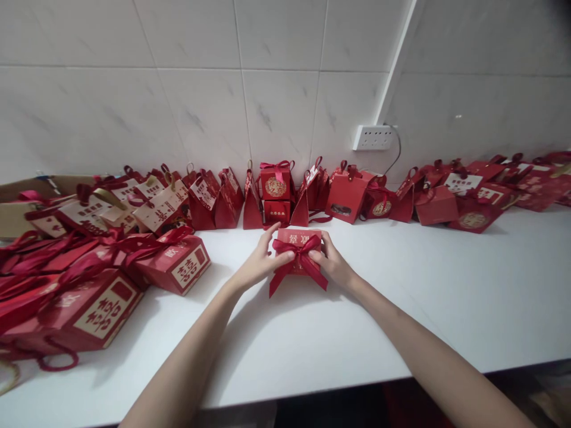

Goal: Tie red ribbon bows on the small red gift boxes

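Note:
Between my two hands is a small red gift box [300, 238] with pale Chinese characters on its top and a dark red ribbon bow [300, 254] tied across it. My left hand [266, 258] grips the box's left side, its thumb pressed on the bow near the knot. On the opposite side my right hand [332, 258] is closed round the box, thumb likewise on the bow. Two ribbon tails hang toward me over the near side. Right behind the held box stand two stacked red boxes [275, 184], the upper one topped with a ribbon bow.
Larger red boxes [104, 309] with double-happiness labels and ribbons crowd the left of the white table [276, 351]. Red gift bags [350, 193] line the tiled wall. A power strip [373, 138] with a cable is fixed to the wall. An open cardboard box [75, 184] stands far left.

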Demonstrator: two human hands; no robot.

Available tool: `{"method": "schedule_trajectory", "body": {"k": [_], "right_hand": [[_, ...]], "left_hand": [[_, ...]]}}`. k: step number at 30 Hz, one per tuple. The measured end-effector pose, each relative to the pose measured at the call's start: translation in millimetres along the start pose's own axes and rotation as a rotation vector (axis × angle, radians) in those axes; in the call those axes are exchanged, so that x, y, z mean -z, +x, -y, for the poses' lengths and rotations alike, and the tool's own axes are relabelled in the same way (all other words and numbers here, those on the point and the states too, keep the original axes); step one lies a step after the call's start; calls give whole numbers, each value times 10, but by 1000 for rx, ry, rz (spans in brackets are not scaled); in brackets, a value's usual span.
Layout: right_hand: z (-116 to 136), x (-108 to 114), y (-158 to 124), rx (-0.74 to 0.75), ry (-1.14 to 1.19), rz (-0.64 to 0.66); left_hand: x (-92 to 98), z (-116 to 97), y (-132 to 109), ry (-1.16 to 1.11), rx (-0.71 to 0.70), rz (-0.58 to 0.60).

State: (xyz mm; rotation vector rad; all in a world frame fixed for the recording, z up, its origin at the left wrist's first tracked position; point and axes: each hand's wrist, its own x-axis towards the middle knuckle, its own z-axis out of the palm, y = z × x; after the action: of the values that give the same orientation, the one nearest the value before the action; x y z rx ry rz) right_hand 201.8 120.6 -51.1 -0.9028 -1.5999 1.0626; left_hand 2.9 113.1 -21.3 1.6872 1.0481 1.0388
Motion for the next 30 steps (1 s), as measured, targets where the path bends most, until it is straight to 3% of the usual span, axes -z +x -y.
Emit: {"method": "schedule_trajectory", "body": {"k": [4,17,23,26,30], "right_hand": [[-10,-2,3,17,31,36],[-5,-26,7,-16,-43,8],[60,-53,-7,-20,-93,-14],[142,17,-24,-159,-191,-28],[258,230,-15,-461,-268,165]], "left_hand": [[-77,-5,-46,-78,36,61],[-246,-5,-38,-284,51,-43],[-240,-4,-29,-234,54,-106],[-225,4,-16,-179,54,-107],[-215,25,-5,-144,56,-121]]}}
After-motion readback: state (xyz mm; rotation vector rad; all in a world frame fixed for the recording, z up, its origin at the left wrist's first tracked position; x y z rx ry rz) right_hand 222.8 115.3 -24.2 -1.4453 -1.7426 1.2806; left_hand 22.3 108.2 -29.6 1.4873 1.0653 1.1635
